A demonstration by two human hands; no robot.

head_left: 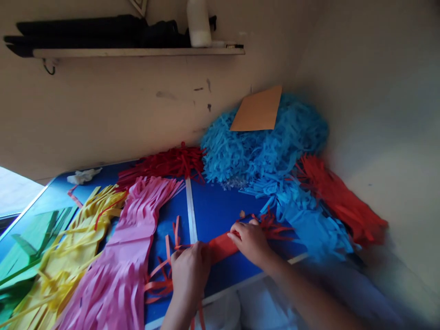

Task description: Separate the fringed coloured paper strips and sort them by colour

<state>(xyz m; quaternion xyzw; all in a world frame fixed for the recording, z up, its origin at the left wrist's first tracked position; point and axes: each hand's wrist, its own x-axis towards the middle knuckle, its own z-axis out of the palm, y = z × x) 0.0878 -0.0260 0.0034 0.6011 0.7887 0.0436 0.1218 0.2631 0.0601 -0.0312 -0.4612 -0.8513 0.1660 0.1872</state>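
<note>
A strip of orange-red tissue paper [222, 248], fringed at both ends, stretches between my two hands over the blue table. My left hand [191, 270] is closed round its left part, and loose fringe strands hang out on that side. My right hand [251, 243] pinches the right part, thumb and fingers together, with more fringe spreading beyond it. Left of my hands lies a pink fringed paper [132, 243]. Close to my right hand rests a blue fringed paper [316, 224].
Yellow [74, 256] and green paper [30, 238] lie at left. Dark red fringe [165, 162], a blue fringed pile [240, 151] with an orange-brown sheet [258, 110], and red fringe [347, 201] line the back and right. A wall shelf [144, 52] holds a white bottle [199, 25].
</note>
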